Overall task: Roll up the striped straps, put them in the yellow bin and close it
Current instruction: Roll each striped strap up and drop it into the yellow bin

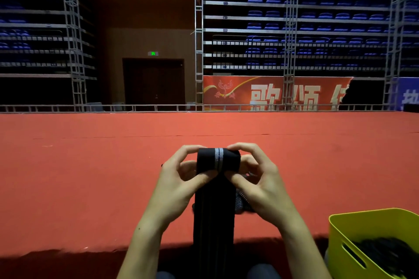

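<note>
- Red carpet (90, 188) covers a raised stage floor, and its near edge drops into shadow right in front of the person's knees.
- Nearest of all, the yellow bin (371, 222) sits to the right of the strap and below it, open-topped, with dark material already inside that could be finished straps; I cannot make it out for sure. No lid shows in view.
- Over the carpet edge, the striped strap (217, 159) is partly rolled: a thick roll at the top, and a long flat tail hanging straight down from it toward the knees.
- On the roll's left side, the left hand (179, 186) pinches it, thumb pressed on the front and fingers curled over the top.
- Opposite, the right hand (258, 188) grips the roll's right side the same way, thumb in front and fingers arched over.
- More striped material lies bunched just under the right hand, beside the tail.
- My reading: rolling is midway, since the whole tail is left to wind; after that come the drop into the bin and the closing.
- Beyond the strap the carpet runs wide and bare to a low metal rail (158, 107), leaving plenty of room for the hands; only the bin's near wall crowds the right.
- Farthest off stand blue seats (317, 16) and a red banner (260, 93).
</note>
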### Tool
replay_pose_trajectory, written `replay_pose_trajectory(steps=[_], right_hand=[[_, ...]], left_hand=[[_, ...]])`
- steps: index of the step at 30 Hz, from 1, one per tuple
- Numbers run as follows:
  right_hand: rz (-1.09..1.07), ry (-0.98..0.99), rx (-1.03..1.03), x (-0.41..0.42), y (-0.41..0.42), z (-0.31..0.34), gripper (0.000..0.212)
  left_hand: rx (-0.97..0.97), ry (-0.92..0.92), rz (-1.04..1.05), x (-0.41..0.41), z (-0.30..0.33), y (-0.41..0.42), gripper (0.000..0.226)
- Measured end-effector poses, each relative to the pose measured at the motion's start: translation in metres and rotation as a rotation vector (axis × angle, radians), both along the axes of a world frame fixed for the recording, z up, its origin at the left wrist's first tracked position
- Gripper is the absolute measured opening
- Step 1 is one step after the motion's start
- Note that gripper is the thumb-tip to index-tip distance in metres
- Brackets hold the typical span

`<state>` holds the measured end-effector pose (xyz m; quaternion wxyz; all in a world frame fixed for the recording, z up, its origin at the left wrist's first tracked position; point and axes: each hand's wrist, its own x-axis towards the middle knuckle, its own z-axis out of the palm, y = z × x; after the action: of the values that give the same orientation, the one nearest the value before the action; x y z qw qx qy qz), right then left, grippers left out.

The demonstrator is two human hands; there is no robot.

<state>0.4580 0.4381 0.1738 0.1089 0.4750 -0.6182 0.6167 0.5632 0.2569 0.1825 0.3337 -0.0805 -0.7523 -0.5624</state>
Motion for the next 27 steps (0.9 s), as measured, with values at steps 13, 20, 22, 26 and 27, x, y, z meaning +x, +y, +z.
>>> replay_pose_trajectory(steps=[13, 20, 22, 26, 27], right_hand=[[0.029, -0.066, -0.165, 0.015, -0.006, -0.017, 0.042], [0.087, -0.067, -0.259, 0.018, -0.008, -0.017, 0.045], [0.071, -0.08, -0.216, 0.019, -0.005, -0.017, 0.045], [0.106, -0.168, -0.136, 0.018, 0.004, -0.017, 0.03], [0.111, -0.196, -0.118, 0.018, 0.004, -0.017, 0.034]], left_hand=[[0.223, -0.117, -0.065, 0.011, -0.002, 0.02, 0.033], [0.561, -0.137, -0.191, 0.011, -0.006, 0.014, 0.046], [0.584, -0.121, -0.202, 0.012, -0.009, 0.012, 0.052], [0.515, -0.081, -0.199, 0.013, -0.012, 0.01, 0.064], [0.497, -0.073, -0.204, 0.013, -0.013, 0.01, 0.065]])
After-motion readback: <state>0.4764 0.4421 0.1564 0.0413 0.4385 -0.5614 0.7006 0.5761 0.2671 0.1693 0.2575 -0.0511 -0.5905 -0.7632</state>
